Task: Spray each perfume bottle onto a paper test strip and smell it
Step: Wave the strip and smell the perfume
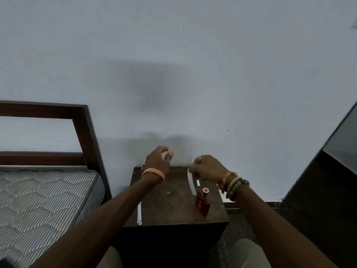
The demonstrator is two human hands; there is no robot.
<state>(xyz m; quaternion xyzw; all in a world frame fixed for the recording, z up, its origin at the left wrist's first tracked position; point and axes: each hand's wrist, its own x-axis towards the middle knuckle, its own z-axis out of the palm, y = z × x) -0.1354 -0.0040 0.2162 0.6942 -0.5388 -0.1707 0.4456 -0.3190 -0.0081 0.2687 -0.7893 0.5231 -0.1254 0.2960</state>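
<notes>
A red perfume bottle [202,203] with a red round cap stands near the front right of a dark wooden bedside table [170,198]. My right hand [207,168] pinches a white paper test strip [191,182] that hangs down, blurred, just behind the bottle. My left hand [158,161] hovers over the table's back left with fingers spread and slightly curved, holding nothing. A small pinkish bottle [143,165] peeks out behind my left wrist, mostly hidden. More white strips [139,212] lie at the table's left edge, and a short one [198,182] lies by my right hand.
A bed with a striped mattress [44,200] and dark wooden headboard [85,132] stands close on the left. A pale wall rises right behind the table. A dark panel [328,171] leans at the right. My knees show below the table.
</notes>
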